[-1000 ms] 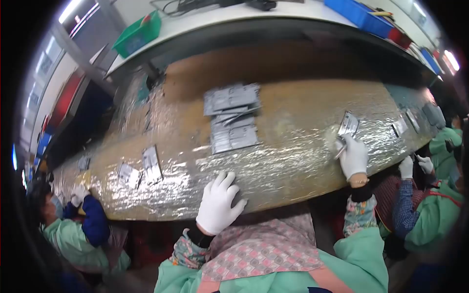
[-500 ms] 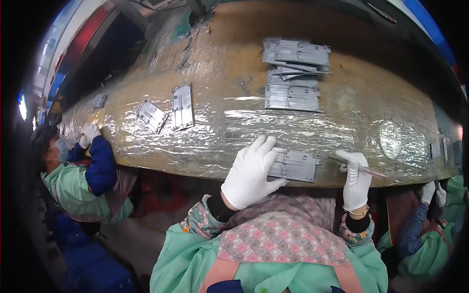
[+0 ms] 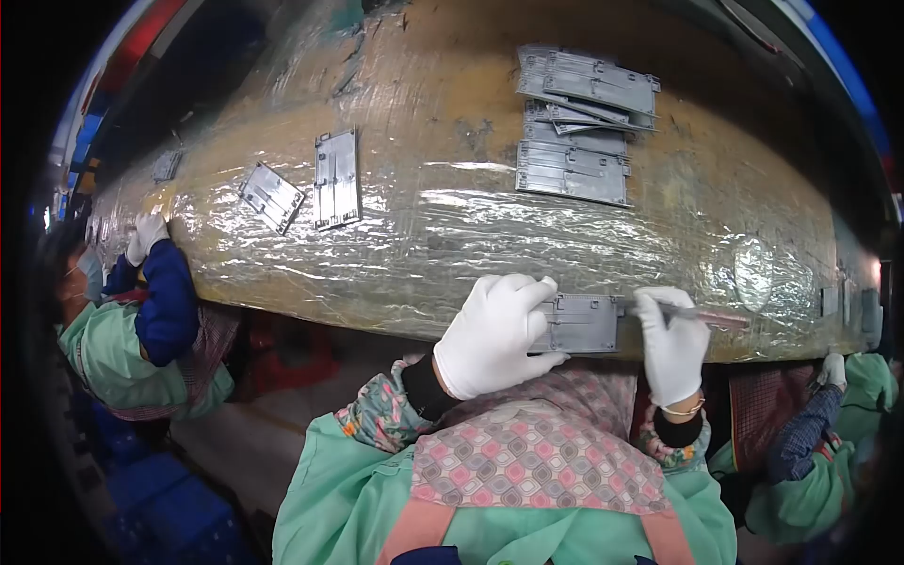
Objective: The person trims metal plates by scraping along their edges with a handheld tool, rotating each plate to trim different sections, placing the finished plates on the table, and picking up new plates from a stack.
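Observation:
In front of me at the table's near edge lies a flat grey panel (image 3: 586,325) with small moulded details. My white-gloved left hand (image 3: 494,334) is closed on its left end, thumb low and fingers at the upper corner. My gloved right hand (image 3: 674,348) is closed around a slim pen-like tool (image 3: 723,318), whose handle sticks out to the right. The tool's tip end points left, right by the panel's right edge, and is partly blurred.
A stack of similar grey panels (image 3: 574,169) lies farther back. Two loose panels (image 3: 337,179) (image 3: 272,197) rest to the left on the film-covered table (image 3: 424,254). A co-worker (image 3: 141,320) sits at the left, another person (image 3: 810,452) at the right.
My right hand has come left, bringing the tool to the panel's right edge. My left hand now covers more of the panel's left end. The view has shifted slightly.

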{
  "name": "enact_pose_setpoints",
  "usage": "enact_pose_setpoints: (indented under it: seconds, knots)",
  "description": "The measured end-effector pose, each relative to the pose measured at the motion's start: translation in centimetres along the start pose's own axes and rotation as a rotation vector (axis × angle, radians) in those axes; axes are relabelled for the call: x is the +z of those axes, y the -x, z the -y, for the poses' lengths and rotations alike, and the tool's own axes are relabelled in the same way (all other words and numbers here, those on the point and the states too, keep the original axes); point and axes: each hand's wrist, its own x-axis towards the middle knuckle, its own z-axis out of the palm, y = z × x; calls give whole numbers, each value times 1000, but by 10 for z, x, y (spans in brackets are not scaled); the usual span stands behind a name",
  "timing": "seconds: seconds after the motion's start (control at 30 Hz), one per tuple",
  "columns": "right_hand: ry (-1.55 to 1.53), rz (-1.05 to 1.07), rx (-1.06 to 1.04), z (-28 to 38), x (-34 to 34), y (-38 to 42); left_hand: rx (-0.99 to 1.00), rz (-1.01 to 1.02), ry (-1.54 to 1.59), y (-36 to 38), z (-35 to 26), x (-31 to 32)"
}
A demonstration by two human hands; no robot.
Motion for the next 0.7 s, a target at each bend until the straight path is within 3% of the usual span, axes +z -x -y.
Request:
enact_pose_setpoints:
  seconds: [0.07,0.23,0.5,0.57,0.7]
  knots:
    - [-138,18,4,5,24,7,-14,-5,6,2,-2,-3]
    - [55,36,-191,15,56,5,-40,39,-20,6,-3,-4]
    - [85,23,-134,23,67,7,-74,56,-15,8,-3,0]
    - [109,-12,-237,20,71,6,-54,30,-35,8,-2,1]
    - [144,-30,-243,20,67,5,-63,45,-19,8,-2,1]
